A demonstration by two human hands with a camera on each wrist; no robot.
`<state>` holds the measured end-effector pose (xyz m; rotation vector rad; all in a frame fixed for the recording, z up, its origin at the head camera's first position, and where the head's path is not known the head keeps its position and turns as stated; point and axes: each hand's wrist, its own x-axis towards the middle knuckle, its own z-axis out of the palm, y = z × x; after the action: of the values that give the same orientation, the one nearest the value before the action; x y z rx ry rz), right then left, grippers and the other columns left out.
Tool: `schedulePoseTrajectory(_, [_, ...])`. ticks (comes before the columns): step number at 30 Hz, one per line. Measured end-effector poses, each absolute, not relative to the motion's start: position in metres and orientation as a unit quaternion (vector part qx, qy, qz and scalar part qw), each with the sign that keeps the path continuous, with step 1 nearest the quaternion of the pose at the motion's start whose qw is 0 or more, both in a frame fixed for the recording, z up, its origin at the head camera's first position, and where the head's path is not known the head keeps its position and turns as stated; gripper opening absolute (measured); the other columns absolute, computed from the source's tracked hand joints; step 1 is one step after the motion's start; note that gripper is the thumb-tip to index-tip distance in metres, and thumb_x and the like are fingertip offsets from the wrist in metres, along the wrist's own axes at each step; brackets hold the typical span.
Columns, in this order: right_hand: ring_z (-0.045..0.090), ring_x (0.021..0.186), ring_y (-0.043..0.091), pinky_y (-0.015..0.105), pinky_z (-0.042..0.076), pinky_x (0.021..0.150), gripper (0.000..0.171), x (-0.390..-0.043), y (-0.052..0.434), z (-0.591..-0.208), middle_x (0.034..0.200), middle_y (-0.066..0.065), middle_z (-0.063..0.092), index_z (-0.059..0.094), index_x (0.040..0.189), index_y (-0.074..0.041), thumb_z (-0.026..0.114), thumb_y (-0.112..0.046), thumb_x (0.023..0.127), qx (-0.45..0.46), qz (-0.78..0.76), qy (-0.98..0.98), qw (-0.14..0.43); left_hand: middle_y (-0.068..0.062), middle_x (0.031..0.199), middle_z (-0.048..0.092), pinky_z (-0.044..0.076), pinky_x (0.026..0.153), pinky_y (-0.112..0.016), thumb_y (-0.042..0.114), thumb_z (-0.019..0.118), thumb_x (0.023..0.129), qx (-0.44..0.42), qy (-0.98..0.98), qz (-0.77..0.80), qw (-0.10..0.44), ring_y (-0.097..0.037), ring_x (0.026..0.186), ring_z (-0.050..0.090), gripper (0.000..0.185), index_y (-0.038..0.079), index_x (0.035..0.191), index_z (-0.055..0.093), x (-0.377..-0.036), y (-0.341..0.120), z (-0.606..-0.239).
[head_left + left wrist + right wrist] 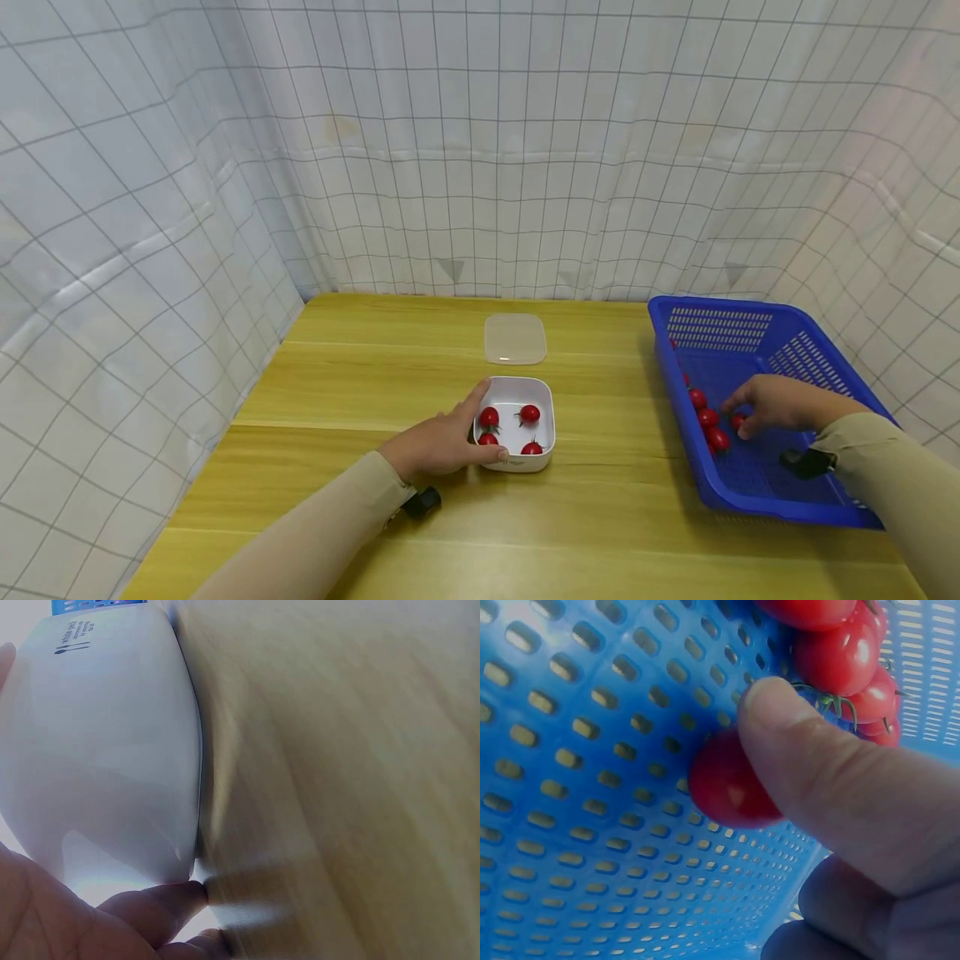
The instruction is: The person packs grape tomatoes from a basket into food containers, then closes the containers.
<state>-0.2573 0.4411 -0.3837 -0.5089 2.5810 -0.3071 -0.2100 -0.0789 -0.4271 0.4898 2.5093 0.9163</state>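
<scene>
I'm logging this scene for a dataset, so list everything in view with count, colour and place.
Cherry tomatoes in the white box: four, red, inside the box at table centre.
Cherry tomatoes in the blue basket: at least five, red, along the basket's left side.
Square white plastic box: one, white, table centre.
Translucent plastic lid: one, clear-whitish, flat on the table behind the box.
Perforated blue plastic basket: one, blue, right side of the table.
Wooden table: one, yellow-tan.
Grid-patterned curtain: white, around the table.
Left hand: holds the box's left side.
Right hand: in the basket, thumb on a tomato.
</scene>
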Motion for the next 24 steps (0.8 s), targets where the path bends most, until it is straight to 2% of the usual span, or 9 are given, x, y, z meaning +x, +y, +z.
schedulePoseTrajectory(9, [0.069,0.112,0.047,0.066,0.052,0.096,0.038,-0.2583,0.4443,-0.3836,0.116,0.021,0.076,0.078,0.116,-0.002,0.087,-0.015,0.082,-0.172,-0.084,0.954,0.231,-0.007,0.173,0.030,0.036,0.120,-0.059,0.066,0.073,0.088,0.171,0.903,0.332,0.214,-0.039,0.149,0.044,0.115,0.030,0.171,0.003,-0.2099,-0.0790,-0.4275])
schedulePoseTrajectory(14, [0.071,0.104,0.038,0.062,0.055,0.092,0.034,-0.2601,0.4490,-0.3868,0.110,0.016,0.077,0.078,0.113,-0.002,0.086,-0.014,0.083,-0.162,-0.080,0.956,0.230,-0.007,0.173,0.030,0.035,0.122,-0.060,0.065,0.072,0.089,0.172,0.903,0.329,0.214,-0.040,0.151,0.042,0.114,0.030,0.171,0.003,-0.2100,-0.0788,-0.4268])
schedulePoseTrajectory(17, [0.070,0.104,0.039,0.063,0.055,0.091,0.033,-0.2609,0.4502,-0.3875,0.110,0.018,0.076,0.078,0.113,-0.002,0.086,-0.014,0.083,-0.160,-0.080,0.956,0.231,-0.007,0.173,0.030,0.033,0.123,-0.061,0.064,0.072,0.089,0.172,0.904,0.328,0.214,-0.041,0.152,0.041,0.113,0.030,0.171,0.003,-0.2100,-0.0788,-0.4261])
schedulePoseTrajectory(24, [0.070,0.105,0.041,0.064,0.055,0.092,0.031,-0.2609,0.4497,-0.3869,0.110,0.018,0.076,0.078,0.112,-0.003,0.085,-0.013,0.083,-0.161,-0.080,0.956,0.232,-0.009,0.171,0.033,0.039,0.118,-0.057,0.064,0.072,0.089,0.172,0.904,0.328,0.215,-0.038,0.147,0.047,0.113,0.030,0.171,0.002,-0.2104,-0.0789,-0.4263])
